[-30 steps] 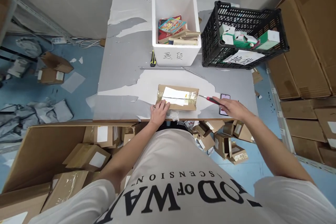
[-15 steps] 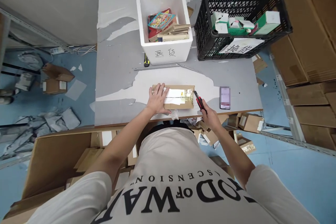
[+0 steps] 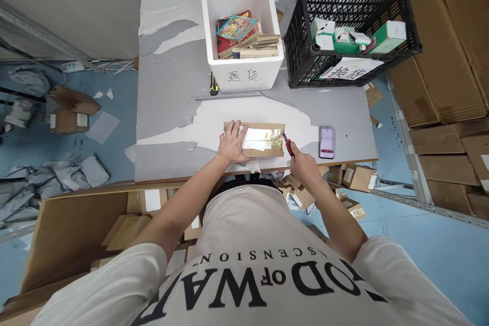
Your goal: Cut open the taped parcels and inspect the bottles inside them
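Near the front edge of the table (image 3: 171,86), the carton (image 3: 264,140) lies flat, white label up, shiny tape across its right end. The left hand (image 3: 232,143) is over the other end, fingers unfolded and spread on top, pinning rather than clenching. And the right hand (image 3: 304,165) is wrapped round a red-and-black cutter (image 3: 288,145), its tip right at the carton's taped end; whether it bites into the tape, I can't tell.

Look at that surface: grey sheeting, torn into ragged patches, with a big white one under the carton. Out to the right sits a phone (image 3: 326,141), screen lit. Towards the back stands a white box (image 3: 244,79), books (image 3: 244,35) heaped inside, a yellow-and-black knife (image 3: 214,84) just beside its lower left corner. Right of that, a black crate (image 3: 298,56) holds green-and-white packs (image 3: 388,36), with a handwritten sheet (image 3: 350,69) on its front.

Around the room now! Blue floor (image 3: 431,254), a pale wall (image 3: 95,5) behind, grey bags (image 3: 64,178) piled on the left, cables (image 3: 112,67) tangled by the wall. Stacked cardboard (image 3: 451,163) fills the right side, and lower left a large bin of cardboard (image 3: 76,214) holds more boxes.
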### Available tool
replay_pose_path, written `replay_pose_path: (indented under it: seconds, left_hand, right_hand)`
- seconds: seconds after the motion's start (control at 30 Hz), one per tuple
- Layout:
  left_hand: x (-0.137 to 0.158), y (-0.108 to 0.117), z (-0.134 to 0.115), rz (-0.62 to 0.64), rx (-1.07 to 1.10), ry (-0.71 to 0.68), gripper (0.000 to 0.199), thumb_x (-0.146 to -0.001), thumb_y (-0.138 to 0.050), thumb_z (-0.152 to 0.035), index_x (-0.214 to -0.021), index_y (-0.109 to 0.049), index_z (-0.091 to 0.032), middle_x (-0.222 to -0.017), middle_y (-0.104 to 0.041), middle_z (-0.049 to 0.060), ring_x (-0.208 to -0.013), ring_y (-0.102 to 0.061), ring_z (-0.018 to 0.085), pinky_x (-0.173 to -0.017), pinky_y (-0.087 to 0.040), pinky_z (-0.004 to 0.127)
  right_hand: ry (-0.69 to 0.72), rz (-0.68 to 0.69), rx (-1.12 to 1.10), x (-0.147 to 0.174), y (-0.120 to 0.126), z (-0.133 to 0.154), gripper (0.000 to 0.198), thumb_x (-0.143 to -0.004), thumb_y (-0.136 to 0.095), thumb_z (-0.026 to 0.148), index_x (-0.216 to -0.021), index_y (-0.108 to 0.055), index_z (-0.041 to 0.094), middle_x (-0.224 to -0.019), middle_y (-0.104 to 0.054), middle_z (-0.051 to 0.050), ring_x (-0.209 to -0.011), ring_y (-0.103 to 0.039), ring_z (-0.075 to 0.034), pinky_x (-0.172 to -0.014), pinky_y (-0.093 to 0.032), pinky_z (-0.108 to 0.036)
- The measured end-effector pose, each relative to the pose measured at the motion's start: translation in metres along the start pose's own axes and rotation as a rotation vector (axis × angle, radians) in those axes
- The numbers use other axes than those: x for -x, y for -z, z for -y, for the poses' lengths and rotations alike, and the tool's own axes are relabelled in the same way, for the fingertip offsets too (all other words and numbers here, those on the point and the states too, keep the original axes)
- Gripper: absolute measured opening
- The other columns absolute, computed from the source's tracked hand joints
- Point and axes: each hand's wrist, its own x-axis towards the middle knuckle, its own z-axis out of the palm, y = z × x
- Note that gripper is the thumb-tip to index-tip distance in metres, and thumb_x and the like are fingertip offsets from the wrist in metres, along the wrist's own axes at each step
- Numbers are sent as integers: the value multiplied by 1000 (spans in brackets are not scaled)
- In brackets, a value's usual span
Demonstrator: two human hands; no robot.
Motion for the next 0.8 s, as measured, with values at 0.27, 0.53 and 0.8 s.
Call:
replay_pose_path:
  seconds: [0.27,0.53,0.8]
  left_hand:
    - [0,1,1,5,-14,-1,124,-55,-72,-70,-153,-16,-20,-158,-12,19,-144,-5,43,-99,-37,59]
    - [-2,3,3,27,-18,3,124,-56,-71,-72,-153,-14,-20,-160,-9,18,-145,-3,42,-103,-35,58]
    - [-6,-1,22,-24,216,-68,115,-65,-63,-75,-154,-14,-19,-161,-5,19,-146,-6,43,-108,-27,60]
  right_hand:
    - [32,68,-20,16,-5,-1,59,-90,-34,15,-150,-30,15,-98,-72,-16,-86,-65,-30,-73,-41,-34]
    - [25,88,-65,40,2,-20,55,-92,-34,20,-147,-38,21,-96,-72,-13,-83,-66,-27,-69,-40,-31]
    - [-145,-231,-1028,36,-44,-47,66,-88,-48,50,-145,-35,19,-100,-69,-9,-71,-65,-20,-61,-53,-33]
